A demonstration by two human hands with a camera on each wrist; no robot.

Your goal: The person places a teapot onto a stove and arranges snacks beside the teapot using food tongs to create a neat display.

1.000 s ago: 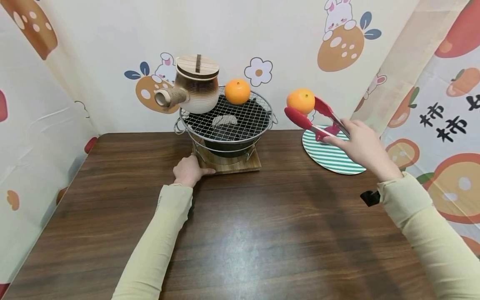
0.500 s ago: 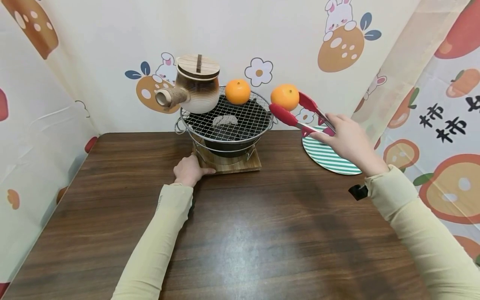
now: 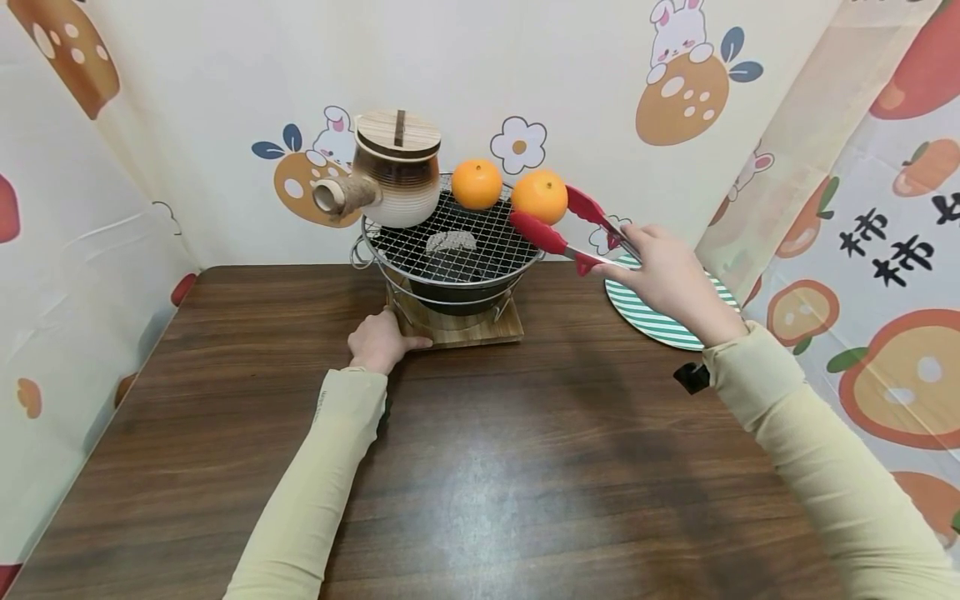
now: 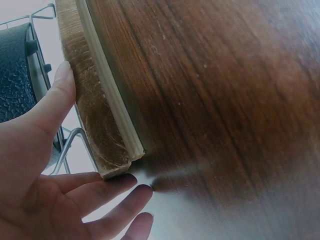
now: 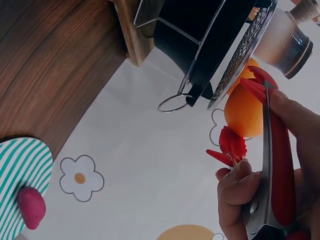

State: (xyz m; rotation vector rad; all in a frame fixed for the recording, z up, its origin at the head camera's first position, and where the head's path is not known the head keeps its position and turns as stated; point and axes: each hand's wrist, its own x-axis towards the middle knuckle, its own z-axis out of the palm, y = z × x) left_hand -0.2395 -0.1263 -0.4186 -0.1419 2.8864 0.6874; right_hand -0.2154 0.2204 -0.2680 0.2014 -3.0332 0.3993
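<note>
My right hand [image 3: 667, 279] holds red-tipped tongs [image 3: 542, 233], which grip an orange [image 3: 539, 197] at the right part of the round wire rack [image 3: 465, 258]. Whether this orange touches the rack I cannot tell. Close to its left sits a second orange [image 3: 477, 184] on the rack. A brown-and-white clay pot [image 3: 400, 196] with a wooden lid stands on the rack's left side. My left hand [image 3: 377, 342] holds the front left corner of the wooden board [image 4: 92, 95] under the grill, thumb along one side and fingers at the other.
Right of the grill, a green-striped round mat [image 3: 652, 312] lies on the brown table [image 3: 465, 467]. The right wrist view shows a purple-red sweet potato-like thing [image 5: 31, 207] on it. Behind the table hangs a printed cloth [image 3: 585, 75]. Wire loops [image 5: 175, 103] stick out from the grill's sides.
The right hand has moved left, carrying the orange in the tongs from above the striped mat to the rack's right part. The left hand has stayed on the board.
</note>
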